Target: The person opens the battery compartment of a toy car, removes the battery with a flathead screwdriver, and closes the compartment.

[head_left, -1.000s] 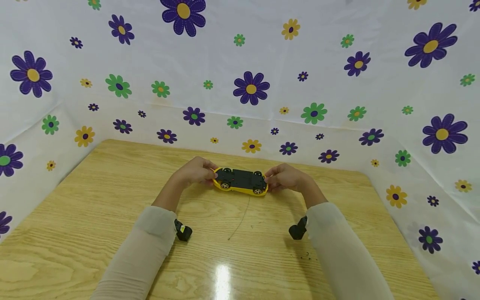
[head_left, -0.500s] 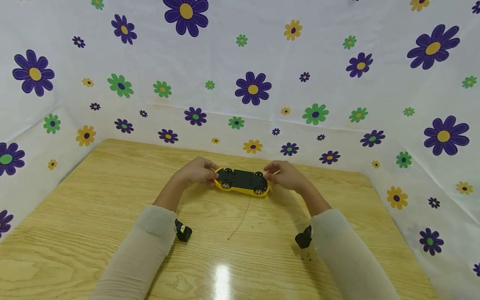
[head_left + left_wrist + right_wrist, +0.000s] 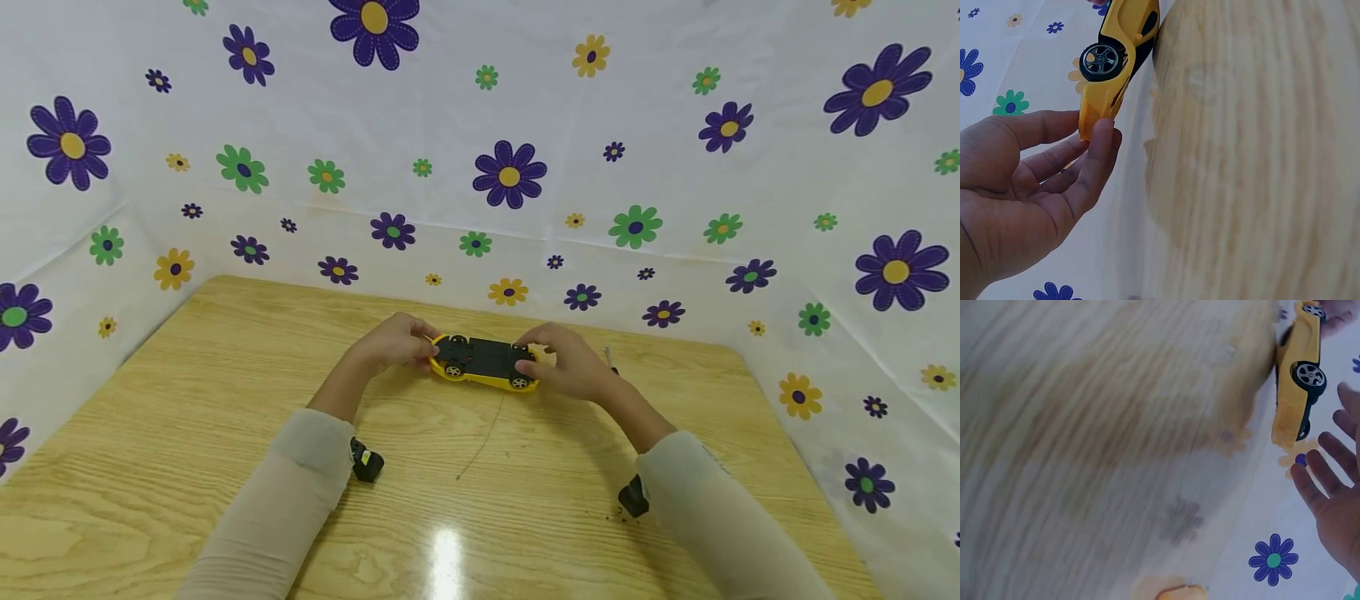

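Note:
A yellow toy car lies upside down near the back of the table, its black underside and wheels facing up. My left hand pinches its left end between thumb and fingers; the left wrist view shows the fingertips on the yellow body. Over the car's right end hovers my right hand, thumb and fingers spread. In the right wrist view those fingers stand apart, with a gap between them and the car.
Behind the right wrist a slim grey and dark thing shows, mostly hidden. A thin dark line and several dark specks mark the wooden table. White flower-printed cloth stands around the back and sides.
My right hand has let go of the car's right end and moved over its underside, fingers spread, the forearm shifting right. The slim thing behind the wrist has come into sight. My left hand keeps its hold.

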Demonstrator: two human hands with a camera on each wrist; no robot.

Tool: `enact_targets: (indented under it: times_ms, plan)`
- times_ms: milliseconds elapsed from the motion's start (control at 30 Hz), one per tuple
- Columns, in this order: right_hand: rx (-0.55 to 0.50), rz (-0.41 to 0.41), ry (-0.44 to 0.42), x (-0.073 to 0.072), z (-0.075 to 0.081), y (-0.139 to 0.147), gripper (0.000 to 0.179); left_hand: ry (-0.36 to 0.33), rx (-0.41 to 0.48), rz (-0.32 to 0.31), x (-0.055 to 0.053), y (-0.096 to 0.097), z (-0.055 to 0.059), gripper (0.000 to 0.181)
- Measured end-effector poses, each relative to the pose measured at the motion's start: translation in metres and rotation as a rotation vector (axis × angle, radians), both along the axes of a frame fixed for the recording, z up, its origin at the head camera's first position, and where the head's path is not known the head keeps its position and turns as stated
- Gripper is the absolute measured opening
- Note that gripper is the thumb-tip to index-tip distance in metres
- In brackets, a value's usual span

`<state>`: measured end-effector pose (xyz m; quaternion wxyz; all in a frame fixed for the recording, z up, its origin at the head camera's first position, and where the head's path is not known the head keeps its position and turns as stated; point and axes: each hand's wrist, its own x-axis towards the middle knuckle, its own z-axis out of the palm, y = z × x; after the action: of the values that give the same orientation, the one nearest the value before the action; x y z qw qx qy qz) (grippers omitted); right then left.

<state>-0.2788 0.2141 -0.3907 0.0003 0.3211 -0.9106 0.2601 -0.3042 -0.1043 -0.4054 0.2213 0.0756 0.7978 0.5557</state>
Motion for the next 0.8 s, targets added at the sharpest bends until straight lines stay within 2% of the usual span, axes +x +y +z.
enact_targets:
  times_ms: [333, 600, 800]
  plan:
    - [0.199, 0.136, 0.167, 0.013, -0.006, -0.003, 0.042, 0.004, -0.004, -0.012, -0.001, -0.001, -0.001, 0.040]
    - [0.269, 0.186, 0.232, 0.013, -0.009, -0.004, 0.047, 0.010, -0.012, -0.033, -0.002, -0.001, 0.001, 0.041]
    - [0.250, 0.199, 0.246, 0.015, -0.009, -0.006, 0.044, 0.008, -0.021, -0.025, -0.003, -0.002, 0.000, 0.041]
